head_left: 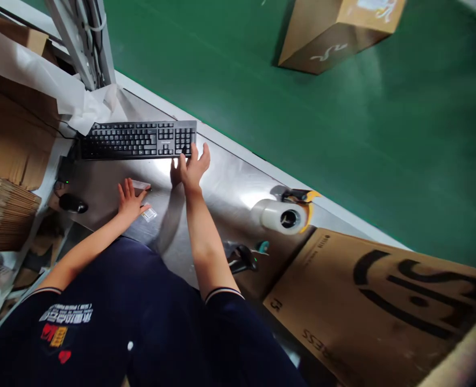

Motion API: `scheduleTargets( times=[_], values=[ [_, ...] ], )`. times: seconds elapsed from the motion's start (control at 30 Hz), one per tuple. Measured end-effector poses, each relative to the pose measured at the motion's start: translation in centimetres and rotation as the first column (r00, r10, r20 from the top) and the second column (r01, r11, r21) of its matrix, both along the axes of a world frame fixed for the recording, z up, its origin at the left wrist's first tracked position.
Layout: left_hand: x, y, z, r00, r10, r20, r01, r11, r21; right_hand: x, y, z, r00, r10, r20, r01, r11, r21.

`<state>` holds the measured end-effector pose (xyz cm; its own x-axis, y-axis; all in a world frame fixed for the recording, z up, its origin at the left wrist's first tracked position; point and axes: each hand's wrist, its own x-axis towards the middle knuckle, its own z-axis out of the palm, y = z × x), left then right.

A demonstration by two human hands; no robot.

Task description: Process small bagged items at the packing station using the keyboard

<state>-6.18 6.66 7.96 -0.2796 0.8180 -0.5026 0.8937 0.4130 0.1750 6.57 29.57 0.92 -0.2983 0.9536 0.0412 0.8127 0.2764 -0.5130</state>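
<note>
A black keyboard [127, 141] lies near the far edge of the metal table. My right hand [194, 167] is over the keyboard's number pad at its right end, fingers apart and pointing at the keys. Whether a fingertip presses a key I cannot tell. My left hand [130, 202] rests spread on the table, nearer to me. Beside its thumb lies a small clear packet or label [149, 213], and a pale flat strip [141, 185] shows behind its fingers. Left of that hand sits a black mouse [72, 203].
To the right stand a roll of clear tape or film [280, 216], a black-and-yellow tape dispenser [312, 196] and a black scanner-like device [243, 259]. A large cardboard box [342, 301] is at the right. Folded cardboard [7, 212] is stacked left; another box [322, 48] sits on the green floor.
</note>
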Motion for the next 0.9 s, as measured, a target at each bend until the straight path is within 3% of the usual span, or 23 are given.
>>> scheduleTargets(
  times=[0.13,0.43,0.6,0.9],
  values=[
    [0.0,0.0,0.0,1.000,-0.002,-0.002,0.002,1.000,0.000,-0.3,0.1,-0.3,0.999,-0.018,0.039,0.022,0.995,-0.099],
    [0.0,0.0,-0.1,1.000,-0.001,0.020,0.001,1.000,-0.015,-0.3,0.7,-1.0,0.999,-0.037,-0.028,0.035,0.998,-0.061],
    [0.0,0.0,-0.1,1.000,0.008,0.023,-0.008,1.000,-0.006,0.0,1.0,-1.6,0.985,-0.126,-0.116,0.108,0.982,-0.154],
    [0.0,-0.2,-0.1,1.000,0.002,0.011,-0.002,0.999,0.033,0.5,-0.4,-0.8,0.998,0.051,0.024,-0.051,0.999,0.001]
  ],
)
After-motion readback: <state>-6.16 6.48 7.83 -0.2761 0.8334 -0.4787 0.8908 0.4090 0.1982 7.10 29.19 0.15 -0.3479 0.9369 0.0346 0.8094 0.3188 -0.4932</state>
